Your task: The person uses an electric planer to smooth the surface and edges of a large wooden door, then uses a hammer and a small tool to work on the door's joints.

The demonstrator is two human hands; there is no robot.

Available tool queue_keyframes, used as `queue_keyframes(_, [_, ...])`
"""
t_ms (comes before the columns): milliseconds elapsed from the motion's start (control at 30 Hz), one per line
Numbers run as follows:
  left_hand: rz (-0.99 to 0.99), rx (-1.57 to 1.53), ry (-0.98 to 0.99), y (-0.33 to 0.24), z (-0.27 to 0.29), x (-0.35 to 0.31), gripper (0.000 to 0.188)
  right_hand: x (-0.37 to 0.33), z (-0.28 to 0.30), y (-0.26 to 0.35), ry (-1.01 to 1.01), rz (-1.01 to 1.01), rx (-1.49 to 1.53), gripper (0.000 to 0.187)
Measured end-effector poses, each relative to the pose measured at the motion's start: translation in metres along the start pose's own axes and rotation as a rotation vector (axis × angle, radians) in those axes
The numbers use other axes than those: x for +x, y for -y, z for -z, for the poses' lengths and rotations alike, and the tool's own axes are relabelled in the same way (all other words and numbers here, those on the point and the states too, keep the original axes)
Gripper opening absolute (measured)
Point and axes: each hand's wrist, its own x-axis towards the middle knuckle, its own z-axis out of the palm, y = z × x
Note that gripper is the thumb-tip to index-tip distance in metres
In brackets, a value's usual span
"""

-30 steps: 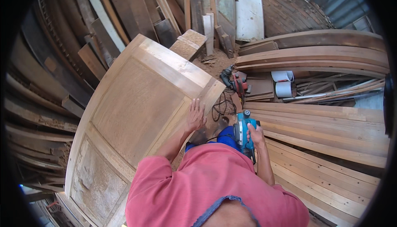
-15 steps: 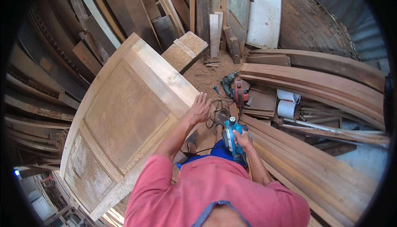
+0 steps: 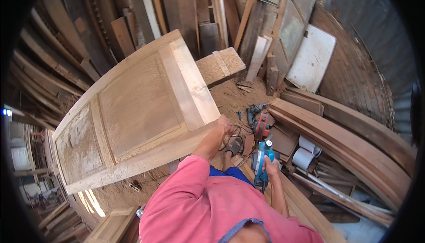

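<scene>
A wooden panel door lies flat on my left, dusted with sawdust, its recessed panels facing up. My left hand is at the door's near right corner, fingers bent over the edge and their tips mostly hidden. A teal electric planer is in my right hand, held upright by its handle beside my right leg, apart from the door.
On the sawdust-covered ground ahead lie a dark drill and a red power tool, with cords near my foot. Long planks are stacked at right. A sawdust-covered block stands beyond the door; boards lean behind.
My view has turned, so the scene is rotated. My left hand has gone from lying flat on the door's corner to bending over its edge. The planer stays in my right hand.
</scene>
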Motion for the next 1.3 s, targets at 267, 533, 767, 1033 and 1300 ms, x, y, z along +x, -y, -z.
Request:
queue_keyframes(267, [0.048, -0.111, 0.192, -0.044, -0.01, -0.043, 0.008, 0.019, 0.019, 0.017, 0.029, -0.046, 0.011, 0.027])
queue_keyframes(533, [-0.081, -0.149, -0.141, -0.074, 0.02, -0.1, 0.043, 0.057, 0.009, 0.058, 0.087, 0.026, -0.018, 0.027])
queue_keyframes(767, [0.443, -0.37, -0.391, -0.033, 0.032, -0.194, 0.085, 0.062, -0.048, 0.128, 0.204, 0.106, -0.044, 0.027])
queue_keyframes(1033, [0.254, -0.38, -0.41, -0.075, -0.006, -0.241, 0.075, 0.044, -0.118, 0.192, 0.327, 0.321, -0.107, 0.029])
queue_keyframes(1300, [0.121, -0.27, -0.619, -0.053, -0.048, -0.233, 0.052, 0.02, -0.196, 0.228, 0.455, 0.364, -0.134, 0.026])
